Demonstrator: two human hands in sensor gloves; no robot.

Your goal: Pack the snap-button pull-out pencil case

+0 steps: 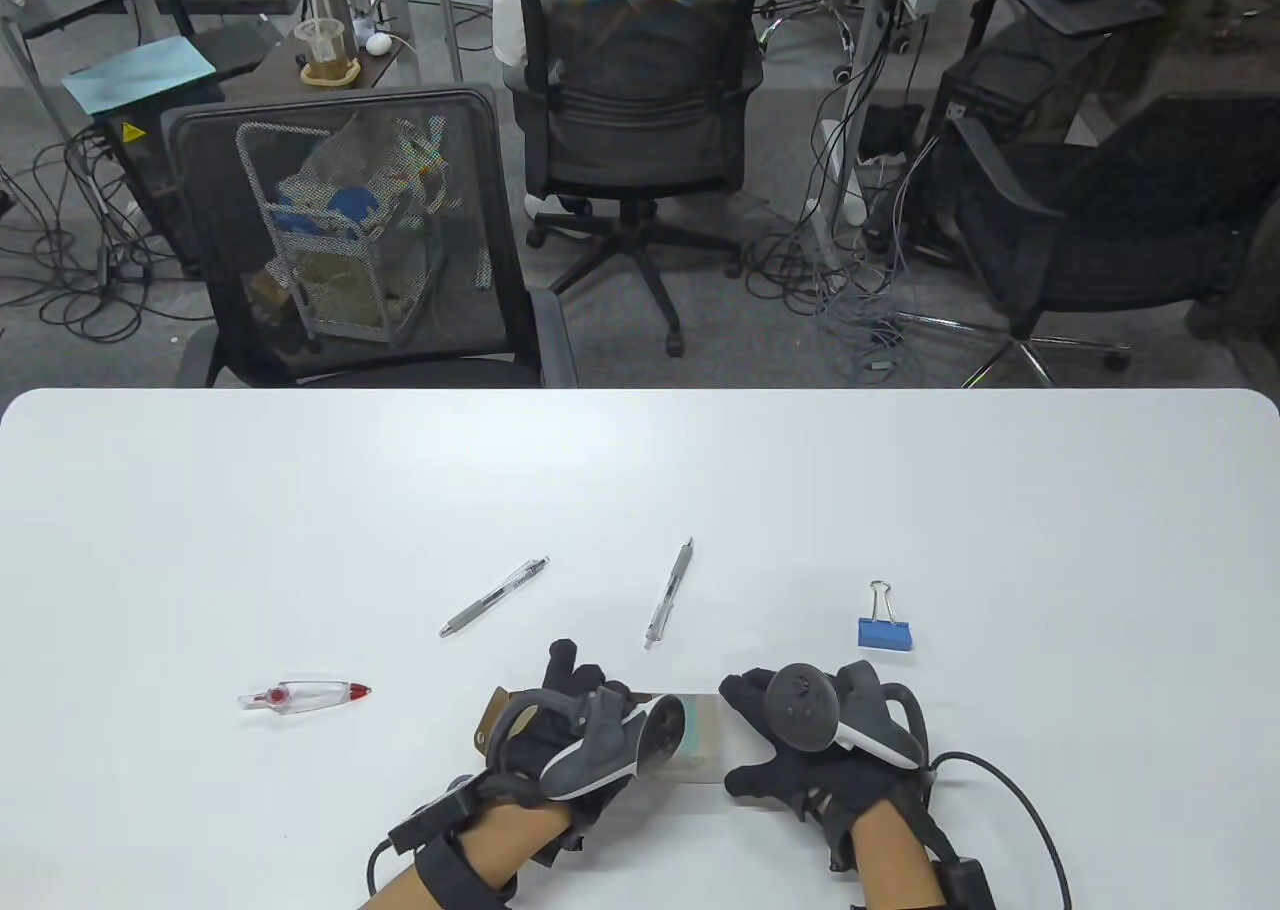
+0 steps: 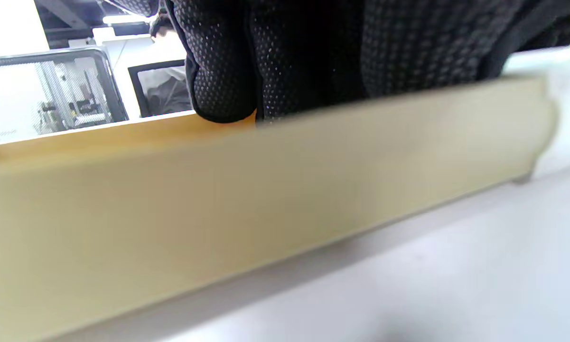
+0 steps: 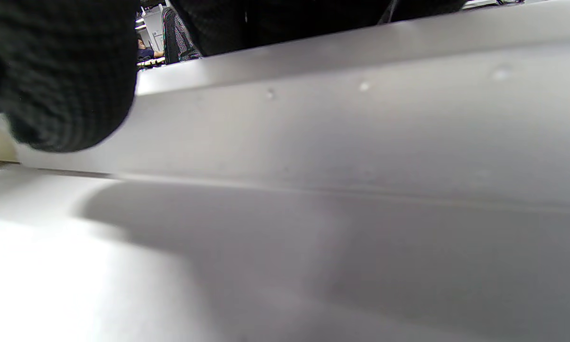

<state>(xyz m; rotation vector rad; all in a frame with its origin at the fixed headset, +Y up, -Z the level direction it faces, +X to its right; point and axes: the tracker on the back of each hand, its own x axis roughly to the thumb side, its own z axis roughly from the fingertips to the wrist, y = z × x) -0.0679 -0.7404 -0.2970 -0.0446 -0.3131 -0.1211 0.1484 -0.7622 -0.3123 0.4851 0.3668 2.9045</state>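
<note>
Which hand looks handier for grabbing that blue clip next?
The right hand, probably. The blue binder clip lies just beyond it on the table's right side, while the left hand sits farther off, on the pencil case's other end.

We see only a strip of the case [image 1: 700,740] between the left hand [image 1: 575,740] and right hand [image 1: 820,740], blurred in both wrist views, its snap button hidden.
</note>
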